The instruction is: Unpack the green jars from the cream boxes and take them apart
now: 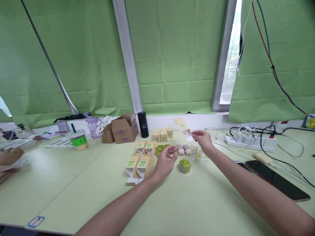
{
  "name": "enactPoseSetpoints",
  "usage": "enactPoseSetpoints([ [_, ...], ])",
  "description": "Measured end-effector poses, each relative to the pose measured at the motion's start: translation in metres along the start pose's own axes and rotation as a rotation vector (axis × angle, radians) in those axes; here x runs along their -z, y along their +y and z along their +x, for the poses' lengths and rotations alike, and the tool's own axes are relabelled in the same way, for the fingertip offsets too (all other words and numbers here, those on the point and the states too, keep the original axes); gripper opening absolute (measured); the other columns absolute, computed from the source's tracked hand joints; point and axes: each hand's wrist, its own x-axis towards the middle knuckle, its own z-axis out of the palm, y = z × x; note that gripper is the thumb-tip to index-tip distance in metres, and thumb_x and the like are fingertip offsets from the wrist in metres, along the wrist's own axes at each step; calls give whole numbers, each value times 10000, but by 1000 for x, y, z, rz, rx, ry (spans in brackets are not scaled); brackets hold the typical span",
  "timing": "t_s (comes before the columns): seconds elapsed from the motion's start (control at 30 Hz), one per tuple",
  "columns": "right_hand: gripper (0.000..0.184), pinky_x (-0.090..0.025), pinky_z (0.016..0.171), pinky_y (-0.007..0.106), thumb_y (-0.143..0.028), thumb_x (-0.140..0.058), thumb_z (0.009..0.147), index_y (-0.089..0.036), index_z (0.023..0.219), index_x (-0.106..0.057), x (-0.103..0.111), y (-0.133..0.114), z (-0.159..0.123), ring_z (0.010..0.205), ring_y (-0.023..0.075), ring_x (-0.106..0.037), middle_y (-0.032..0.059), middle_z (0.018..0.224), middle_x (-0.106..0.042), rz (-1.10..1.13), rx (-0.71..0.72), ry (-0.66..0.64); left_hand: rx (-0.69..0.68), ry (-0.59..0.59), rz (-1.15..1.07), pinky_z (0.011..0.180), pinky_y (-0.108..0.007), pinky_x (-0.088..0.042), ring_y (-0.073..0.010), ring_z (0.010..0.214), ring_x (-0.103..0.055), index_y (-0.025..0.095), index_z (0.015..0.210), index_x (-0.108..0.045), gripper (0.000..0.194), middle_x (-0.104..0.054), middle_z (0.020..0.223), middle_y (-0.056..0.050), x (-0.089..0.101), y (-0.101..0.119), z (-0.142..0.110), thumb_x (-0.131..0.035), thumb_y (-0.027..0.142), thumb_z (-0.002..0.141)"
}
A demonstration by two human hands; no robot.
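Observation:
My right hand point(203, 139) is closed on the lower end of a small kraft-paper box point(182, 126) with a green label, holding it tilted above the table. Its white end flap hangs near my fingertips. My left hand point(165, 162) is empty, its fingers apart and slightly bent. Green lids point(159, 147) lie just behind it, partly covered by it. A clear square jar with a green lid point(185, 165) stands right of my left hand. Behind that are pinkish-white small pieces point(181, 151) and clear jars point(197, 152) with yellow spots.
Open kraft boxes point(133, 163) stand left of my left hand, closed ones point(163, 134) behind. Farther back are a cardboard carton point(124, 131) and a black bottle point(143, 125). A drink cup point(79, 141), power strip point(261, 143), phone point(278, 179) and another person's hand point(11, 156) are around.

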Motion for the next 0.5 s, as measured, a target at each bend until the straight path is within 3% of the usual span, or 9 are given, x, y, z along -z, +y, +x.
enactPoseSetpoints([
  [0.13,226,-563,726,338,-318,-779,795,-134,924,-756,4,14,46,857,233,-689,128,951,-757,-205,-132,103,-18,-52,195,992,-431,-500,-265,1147,-640,235,1166,-693,265,-702,1247,-95,-5,-2,-15,-642,229,906],
  [0.23,328,-587,913,424,-374,-651,990,-184,1257,-641,7,24,68,1076,226,-670,96,1281,-655,-380,-228,94,-38,-106,265,1052,-450,-471,-278,1208,-603,263,1192,-692,284,-673,1283,-85,-7,0,-23,-637,265,914],
  [0.5,336,-577,948,429,-376,-640,999,-194,1280,-631,12,50,91,1116,233,-658,105,1326,-631,-739,-301,-4,-89,-193,347,1117,-462,-436,-275,1268,-566,254,1210,-654,278,-637,1300,-93,-5,2,-28,-589,293,943],
])
